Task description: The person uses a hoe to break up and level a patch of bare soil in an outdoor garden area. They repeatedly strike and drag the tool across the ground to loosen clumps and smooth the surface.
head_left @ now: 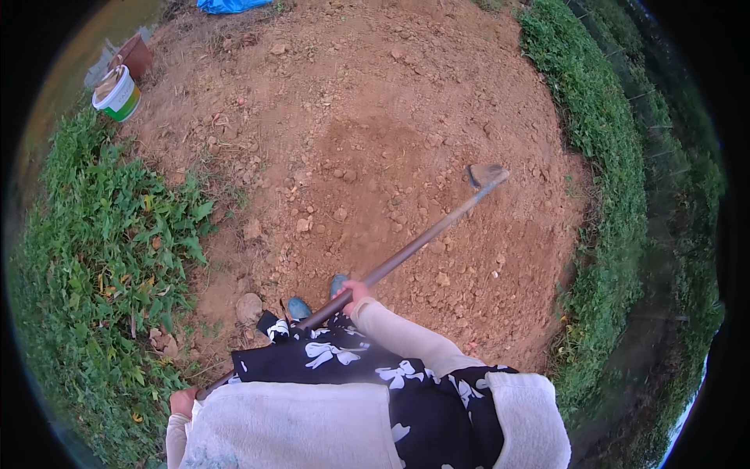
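Note:
A hoe with a long brown handle (410,249) runs diagonally across my front, from lower left to upper right. My right hand (356,295) is closed round the middle of the handle, near my shoes. Farther back, at the lower left, my left hand (184,402) grips the handle's rear end. Part of the handle between them is hidden by my patterned black clothing. The hoe's metal blade (484,174), with soil on it, is at the far end, over or on the reddish-brown tilled soil (381,205); whether it touches cannot be told.
Leafy green plants (135,234) border the soil at left, and more foliage (603,117) lines the right. A white and green bucket (120,97) and a reddish-brown container (135,57) stand at upper left. Blue plastic (228,4) lies at the top. A stone (249,308) rests beside my shoes (299,309).

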The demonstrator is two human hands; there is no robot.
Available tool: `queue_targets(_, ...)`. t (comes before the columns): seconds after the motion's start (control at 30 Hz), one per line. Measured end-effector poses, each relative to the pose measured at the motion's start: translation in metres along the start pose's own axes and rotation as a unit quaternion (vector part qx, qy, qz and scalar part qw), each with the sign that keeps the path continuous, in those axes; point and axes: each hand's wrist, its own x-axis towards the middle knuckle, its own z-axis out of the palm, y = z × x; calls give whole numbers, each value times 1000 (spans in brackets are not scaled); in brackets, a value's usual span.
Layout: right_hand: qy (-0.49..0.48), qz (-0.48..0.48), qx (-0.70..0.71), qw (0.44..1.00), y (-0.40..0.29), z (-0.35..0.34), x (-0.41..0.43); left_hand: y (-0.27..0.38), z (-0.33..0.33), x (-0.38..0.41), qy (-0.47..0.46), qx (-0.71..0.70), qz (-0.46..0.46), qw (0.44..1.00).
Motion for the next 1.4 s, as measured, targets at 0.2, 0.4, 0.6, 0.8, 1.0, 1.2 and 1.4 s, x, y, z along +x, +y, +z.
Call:
queue_targets(0.2,-12,-134,-8,991,-94,7,3,105,19,54,15,-22,42,999)
queue_targets(0.4,0,-187,-68,980,-153,25,27,163,-24,60,20,-69,76,994)
queue_targets(0.6,-8,-102,3,995,-42,15,35,130,-75,0,6,12,4,1000)
queue_targets(0.8,-43,36,-12,998,12,-16,19,53,24,-23,-20,42,-72,996)
queue_targets(1.0,-47,-25,-13,999,-37,-7,11,90,35,14,22,20,-39,999)
queue_targets(1.2,-9,-106,-39,994,-106,36,10,135,-13,21,60,31,3,998)
queue_targets(1.4,-45,-28,-47,997,-10,35,10,94,-60,-34,33,23,-38,998)
